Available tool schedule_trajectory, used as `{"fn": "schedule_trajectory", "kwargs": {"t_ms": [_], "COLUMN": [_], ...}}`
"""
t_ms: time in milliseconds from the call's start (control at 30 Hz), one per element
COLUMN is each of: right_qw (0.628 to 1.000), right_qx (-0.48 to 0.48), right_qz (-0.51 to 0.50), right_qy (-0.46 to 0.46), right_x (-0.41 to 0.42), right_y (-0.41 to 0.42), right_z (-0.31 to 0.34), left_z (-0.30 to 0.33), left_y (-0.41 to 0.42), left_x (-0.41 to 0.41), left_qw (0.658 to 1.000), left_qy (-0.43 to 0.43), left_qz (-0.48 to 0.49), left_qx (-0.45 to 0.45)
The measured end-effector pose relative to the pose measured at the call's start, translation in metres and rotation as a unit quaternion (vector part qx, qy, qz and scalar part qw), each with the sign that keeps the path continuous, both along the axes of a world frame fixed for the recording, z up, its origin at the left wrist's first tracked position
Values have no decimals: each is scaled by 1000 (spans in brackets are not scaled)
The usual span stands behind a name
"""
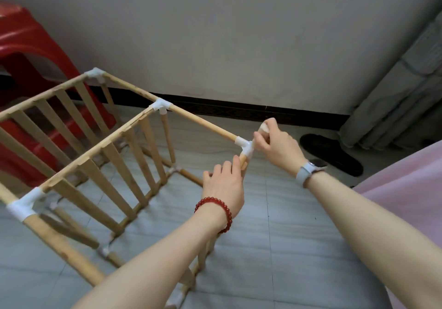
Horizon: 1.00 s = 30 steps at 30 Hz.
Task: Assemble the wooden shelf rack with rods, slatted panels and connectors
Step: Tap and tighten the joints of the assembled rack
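Two hands were working the same joint, at the rack's (100,165) top corner closest to the person, over the middle of the grey tiled floor (299,249). The right hand (275,146) had its fingers curled in a pinching grip around the white corner connector (246,147), where the long top rod (203,123) ended. It also seemed to hold something pale and small up by the thumb, maybe another connector, but it was too blurry to say. The left hand (224,184) gripped the upright rod (242,159) just under that connector, fingers wrapped round it, apparently steadying or pushing it in.

Stuff that could've gone wrong from there, just my guess: if the upright went in at an angle, it would jam or split the socket. Pushing hard on that one corner could also pop the top rod out of the middle connector (161,106), since the whole frame looked pretty loose and wobbly. The two slatted panels (134,158) looked seated already.

Hard to make out: the left forearm covered most of the upright and the bottom joint near the floor's near edge. How deep the rod sat in the socket was hidden by fingers. The rack's left end ran out of view, by the red stool (31,52).
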State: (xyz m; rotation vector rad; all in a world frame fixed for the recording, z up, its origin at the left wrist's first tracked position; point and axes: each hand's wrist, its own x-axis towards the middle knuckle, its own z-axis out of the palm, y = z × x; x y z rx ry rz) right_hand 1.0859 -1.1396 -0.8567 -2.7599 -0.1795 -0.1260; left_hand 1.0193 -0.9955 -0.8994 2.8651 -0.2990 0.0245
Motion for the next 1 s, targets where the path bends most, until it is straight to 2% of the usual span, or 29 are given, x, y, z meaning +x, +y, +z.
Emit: {"fn": "schedule_trajectory", "kwargs": {"t_ms": [67,133,167,200,267,300,333,367,400,467,500,567,600,667,767,1000], "right_qw": [997,957,938,943,996,999,1000,999,990,941,939,985,991,985,969,951], "right_qx": [42,210,267,266,90,27,11,44,117,277,294,166,128,160,240,286], "right_qz": [-24,-58,-58,-49,-5,14,12,-9,-32,-67,-62,-28,-19,-31,-53,-5], "right_qy": [-58,-192,-215,-193,-17,33,23,-15,-77,-181,-165,-26,28,52,36,121], "right_x": [16,26,24,16,-6,-7,1,7,13,17,13,-2,-6,0,-5,-63], "right_y": [-7,-8,-7,-1,12,10,7,3,1,1,5,16,16,12,10,25], "right_z": [22,44,44,38,11,6,9,18,28,31,25,1,-6,-3,5,-2], "left_z": [0,-1,-1,1,3,4,5,5,6,6,7,10,11,15,20,29], "left_y": [0,0,0,0,1,2,3,3,3,3,4,6,7,11,16,58], "left_x": [-1,0,-1,-1,-1,0,0,-1,-1,-1,-1,0,-2,-5,-11,-57], "left_qw": [1000,1000,1000,1000,1000,1000,1000,1000,999,999,998,997,996,993,989,986], "left_qy": [-15,-19,-18,-16,-7,-7,-6,0,4,1,5,14,15,27,57,134], "left_qz": [-7,-6,-6,-3,-3,-5,-5,-8,-10,-18,-20,-25,-29,-27,-17,-56], "left_qx": [24,21,13,5,-11,-19,-26,-30,-35,-44,-52,-74,-81,-108,-135,-76]}}
